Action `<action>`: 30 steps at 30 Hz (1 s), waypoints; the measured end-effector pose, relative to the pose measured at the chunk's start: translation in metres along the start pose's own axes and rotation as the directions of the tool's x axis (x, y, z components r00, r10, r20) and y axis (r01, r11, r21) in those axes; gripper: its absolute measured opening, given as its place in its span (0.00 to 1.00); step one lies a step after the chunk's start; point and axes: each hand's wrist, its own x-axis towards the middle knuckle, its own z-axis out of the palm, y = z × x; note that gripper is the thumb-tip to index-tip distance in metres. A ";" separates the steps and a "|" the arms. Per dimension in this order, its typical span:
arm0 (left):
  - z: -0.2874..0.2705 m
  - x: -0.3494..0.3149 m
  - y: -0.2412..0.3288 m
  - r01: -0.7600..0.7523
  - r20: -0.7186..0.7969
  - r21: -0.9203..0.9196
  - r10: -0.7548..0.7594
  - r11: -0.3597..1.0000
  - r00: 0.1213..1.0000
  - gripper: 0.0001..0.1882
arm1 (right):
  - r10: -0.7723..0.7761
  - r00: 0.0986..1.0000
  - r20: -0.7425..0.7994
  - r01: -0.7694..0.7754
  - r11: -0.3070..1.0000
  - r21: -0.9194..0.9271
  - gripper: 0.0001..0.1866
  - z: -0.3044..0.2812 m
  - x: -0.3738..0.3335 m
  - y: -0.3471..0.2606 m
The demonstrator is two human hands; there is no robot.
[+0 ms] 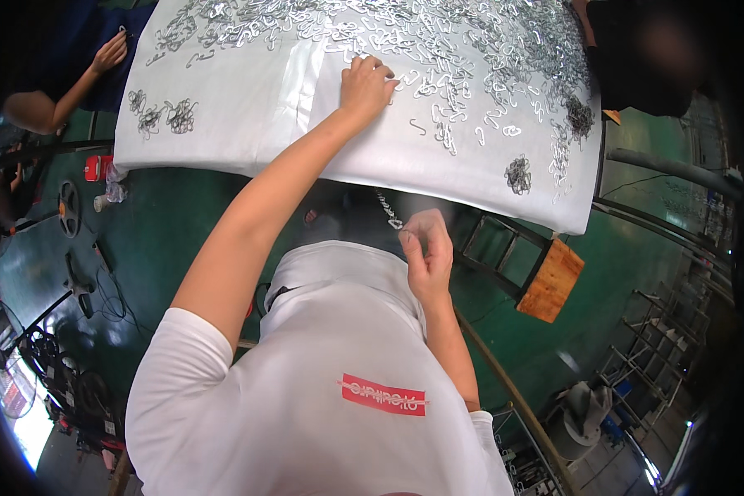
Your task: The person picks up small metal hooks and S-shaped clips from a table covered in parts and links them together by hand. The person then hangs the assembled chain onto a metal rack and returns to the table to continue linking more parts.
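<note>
Hooks are lying ahead and right of the nearer left hand, grip unclear; right hand is pinching a chain.

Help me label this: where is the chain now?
In the head view, the chain is just right of centre, at the right hand, by the near edge of the white table.

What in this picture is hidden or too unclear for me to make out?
All in the head view:
Left hand: its own back and fingers hide what the fingertips touch.
Chain at the right hand: the table edge seems to cover its far end.
Hooks: the picture's upper edge cuts them off.
Co-worker's hand: what it holds is too small.
</note>
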 end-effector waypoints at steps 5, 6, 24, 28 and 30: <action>0.021 0.018 0.009 -0.002 0.108 0.194 -0.020 0.981 0.994 0.10 | 0.007 1.000 0.003 -0.006 1.000 -0.014 0.02 -0.003 0.006 0.003; 0.019 0.017 0.009 -0.033 0.113 0.219 0.008 0.975 0.994 0.10 | -0.004 1.000 0.002 0.004 1.000 -0.023 0.02 -0.003 0.006 0.004; -0.171 -0.116 0.066 0.640 0.755 -0.582 0.042 0.502 0.654 0.10 | -0.017 0.999 -0.045 0.019 0.999 0.047 0.04 0.018 0.001 0.013; -0.177 -0.129 0.062 0.648 0.751 -0.584 0.022 0.489 0.660 0.09 | -0.027 1.000 -0.012 0.027 0.999 0.032 0.04 0.027 -0.002 0.008; -0.180 -0.134 0.061 0.653 0.750 -0.595 0.031 0.469 0.661 0.09 | -0.046 0.999 -0.004 0.046 0.999 -0.002 0.04 0.031 -0.002 0.007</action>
